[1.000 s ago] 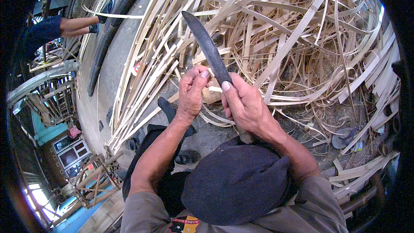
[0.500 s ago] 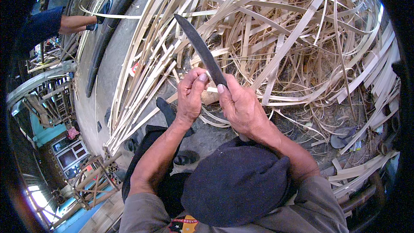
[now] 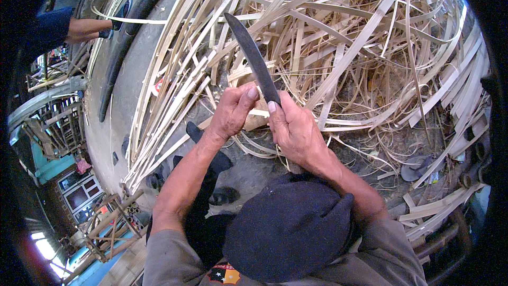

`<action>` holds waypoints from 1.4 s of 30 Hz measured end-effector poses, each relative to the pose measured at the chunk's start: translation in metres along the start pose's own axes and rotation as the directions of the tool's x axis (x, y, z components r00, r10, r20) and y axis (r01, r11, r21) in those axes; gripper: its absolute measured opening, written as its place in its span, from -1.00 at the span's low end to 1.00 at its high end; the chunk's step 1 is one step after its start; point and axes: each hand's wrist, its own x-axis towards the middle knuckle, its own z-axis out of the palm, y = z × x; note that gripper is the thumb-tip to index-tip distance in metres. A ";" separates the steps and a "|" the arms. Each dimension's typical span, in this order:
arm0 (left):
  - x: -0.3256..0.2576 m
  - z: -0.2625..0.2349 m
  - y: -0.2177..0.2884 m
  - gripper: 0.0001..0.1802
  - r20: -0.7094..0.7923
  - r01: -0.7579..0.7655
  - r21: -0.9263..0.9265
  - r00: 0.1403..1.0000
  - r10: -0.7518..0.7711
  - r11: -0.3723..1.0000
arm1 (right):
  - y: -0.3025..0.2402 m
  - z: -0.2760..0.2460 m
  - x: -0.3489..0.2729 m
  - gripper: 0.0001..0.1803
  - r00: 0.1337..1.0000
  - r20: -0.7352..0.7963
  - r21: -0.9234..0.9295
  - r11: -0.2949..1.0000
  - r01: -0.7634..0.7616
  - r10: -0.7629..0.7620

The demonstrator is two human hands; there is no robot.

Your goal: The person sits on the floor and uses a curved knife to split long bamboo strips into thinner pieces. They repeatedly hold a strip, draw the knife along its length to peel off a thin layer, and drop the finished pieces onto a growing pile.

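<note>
In my right hand [image 3: 297,130] is the handle of a long knife [image 3: 253,58]. Its dark, slightly curved blade points up and away, tilted left, and my thumb presses near the blade's base. My left hand [image 3: 233,108] is closed just left of the blade, thumb against the curled forefinger. A short pale stretch of bamboo strip [image 3: 259,112] shows between my two hands and seems to run out of the left one; most of it is hidden by my fingers. Beyond the knife lies a large tangled heap of thin bamboo strips [image 3: 365,53].
Long split bamboo lengths [image 3: 164,95] lie on the floor to the left. Farther left are a dark pole [image 3: 117,58] and another person's legs [image 3: 90,27]. Wider pale strips [image 3: 468,85] curve along the right side. A bamboo frame [image 3: 114,225] stands at the lower left.
The knife tip has swung slightly right and up. My left hand has shifted a little, its thumb tip now nearer the blade. The surroundings slide slightly left as the view turns.
</note>
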 end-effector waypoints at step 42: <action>0.010 0.014 -0.008 -0.43 -0.038 -0.066 0.097 0.997 0.070 0.993 | -0.007 -0.026 0.042 -0.71 0.989 0.138 -0.268 0.963 -0.023 0.062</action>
